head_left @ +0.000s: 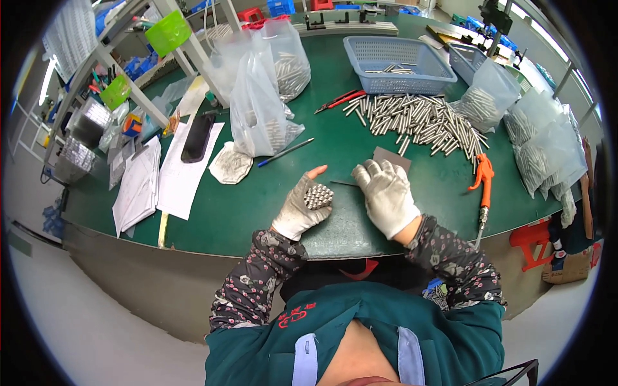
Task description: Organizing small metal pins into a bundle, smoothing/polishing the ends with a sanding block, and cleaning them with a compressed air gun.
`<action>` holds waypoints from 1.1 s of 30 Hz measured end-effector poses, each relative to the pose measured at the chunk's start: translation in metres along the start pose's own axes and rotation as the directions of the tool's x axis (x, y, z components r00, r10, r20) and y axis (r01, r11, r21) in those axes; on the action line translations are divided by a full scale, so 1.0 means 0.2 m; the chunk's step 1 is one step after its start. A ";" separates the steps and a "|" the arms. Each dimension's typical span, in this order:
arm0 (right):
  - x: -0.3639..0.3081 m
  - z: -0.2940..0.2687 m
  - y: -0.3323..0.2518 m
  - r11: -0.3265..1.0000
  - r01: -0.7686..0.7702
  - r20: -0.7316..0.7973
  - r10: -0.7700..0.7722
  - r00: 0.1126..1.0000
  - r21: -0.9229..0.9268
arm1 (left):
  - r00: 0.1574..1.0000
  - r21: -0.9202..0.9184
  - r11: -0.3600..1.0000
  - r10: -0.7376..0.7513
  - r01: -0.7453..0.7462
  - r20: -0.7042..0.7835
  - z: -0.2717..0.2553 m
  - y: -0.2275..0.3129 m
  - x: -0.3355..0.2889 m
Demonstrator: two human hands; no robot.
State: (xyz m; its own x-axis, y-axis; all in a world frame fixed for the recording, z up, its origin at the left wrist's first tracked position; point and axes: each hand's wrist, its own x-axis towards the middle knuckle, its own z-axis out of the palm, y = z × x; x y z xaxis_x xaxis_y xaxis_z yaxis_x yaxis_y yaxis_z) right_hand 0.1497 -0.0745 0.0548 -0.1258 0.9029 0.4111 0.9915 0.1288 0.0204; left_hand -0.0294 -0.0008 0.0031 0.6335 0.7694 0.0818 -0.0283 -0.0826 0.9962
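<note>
My left hand (299,207), in a white glove with a bare thumb, is closed round a bundle of short metal pins (318,197). Their round ends face up and to the right. My right hand (387,198), gloved too, is curled just above the green table (257,212). A thin dark rod (345,184) sticks out from its fingers toward the bundle; the rest of the rod is hidden under the glove. Behind those fingers lies a grey-brown square sheet (398,158). A large heap of loose metal pins (418,122) spreads farther back.
An orange air blow gun (483,175) lies at right. Behind the heap stands a blue basket (405,80) with some pins inside. Bags of pins (479,100) line the right side. At left are a plastic bag (257,116), a pen (286,152), a phone (197,137) and papers (140,183).
</note>
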 end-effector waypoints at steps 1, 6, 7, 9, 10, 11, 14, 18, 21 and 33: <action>-0.01 -0.02 -0.02 1.000 0.002 -0.019 -0.002 1.000 0.022 | 1.000 0.008 1.000 0.008 -0.008 0.007 0.00 -0.02 0.00; 0.02 0.02 -0.11 0.734 -0.161 0.148 0.082 0.986 0.659 | 0.977 -0.151 0.966 0.200 -0.209 -0.074 0.10 -0.09 0.06; 0.03 0.07 -0.11 0.737 -0.108 0.131 0.027 0.991 0.667 | 0.960 -0.247 0.927 0.271 -0.281 -0.071 0.10 -0.12 0.06; 0.03 0.13 -0.11 0.785 -0.139 0.201 0.019 0.979 0.604 | 0.967 -0.017 0.966 0.256 -0.256 -0.011 0.03 -0.14 0.08; 0.02 0.13 -0.12 0.753 -0.132 0.151 0.044 0.987 0.645 | 0.962 0.204 0.940 0.272 -0.273 0.034 0.01 -0.15 0.10; 0.02 0.13 -0.11 0.708 -0.134 0.167 0.023 0.986 0.693 | 0.958 0.414 0.865 0.272 -0.285 0.092 -0.01 -0.16 0.09; 0.04 0.14 -0.11 0.645 -0.171 0.211 0.016 0.977 0.745 | 0.972 0.555 0.802 0.231 -0.219 0.049 -0.02 -0.08 0.02; 0.06 0.14 -0.12 0.613 -0.158 0.213 -0.017 0.977 0.774 | 0.964 0.701 0.675 0.255 -0.229 0.069 -0.04 -0.08 0.00; 0.05 0.13 -0.12 0.549 -0.177 0.220 -0.013 0.975 0.817 | 0.957 0.796 0.550 0.265 -0.252 0.119 -0.04 -0.09 0.00; 0.05 0.19 -0.07 0.565 -0.269 0.298 0.044 0.954 0.780 | 0.986 0.212 0.964 0.165 -0.162 0.001 0.06 -0.01 0.07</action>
State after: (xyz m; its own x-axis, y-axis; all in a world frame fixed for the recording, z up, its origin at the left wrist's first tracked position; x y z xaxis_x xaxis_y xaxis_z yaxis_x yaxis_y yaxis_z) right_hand 0.1333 -0.0525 0.0240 -0.0868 0.9888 0.1216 0.5671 0.1494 -0.8100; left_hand -0.0107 0.0015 0.0021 0.6211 0.7444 0.2452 0.0339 -0.3380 0.9405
